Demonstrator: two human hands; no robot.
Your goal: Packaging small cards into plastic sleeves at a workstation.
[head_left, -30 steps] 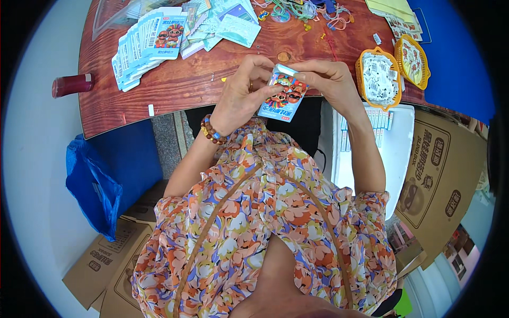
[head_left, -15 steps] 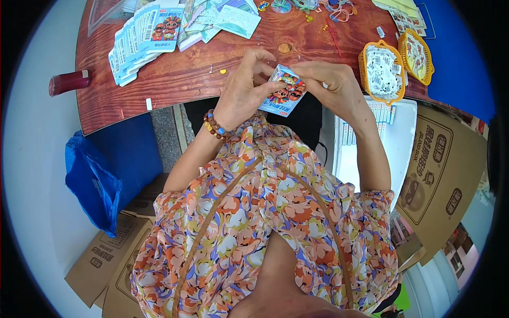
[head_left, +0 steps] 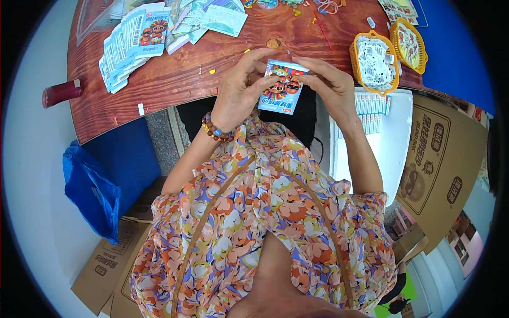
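Between my two hands, just off the table's near edge, is a small blue cardboard box [head_left: 281, 102] with colourful cartoon figures on its face. My left hand [head_left: 238, 90] grips its left side, thumb lying across the front. On the other side my right hand [head_left: 333, 87] pinches the upper right corner with thumb and fingers. The box's far end is partly covered by fingers, so I cannot see whether its flap is closed. A fanned stack of similar blue flat boxes [head_left: 119, 55] lies on the table to the left.
Two yellow baskets [head_left: 395, 79] of small white packets stand at the right of the wooden table [head_left: 175, 74]. Card packets [head_left: 225, 20] lie at the back, a dark red cylinder [head_left: 62, 94] at the left edge. Below right, a white bin [head_left: 395, 153] holds boxed rows beside a carton [head_left: 445, 153].
The box has turned from a slant to nearly straight. My right thumb has come down over its upper right front. The whole view has shifted slightly.
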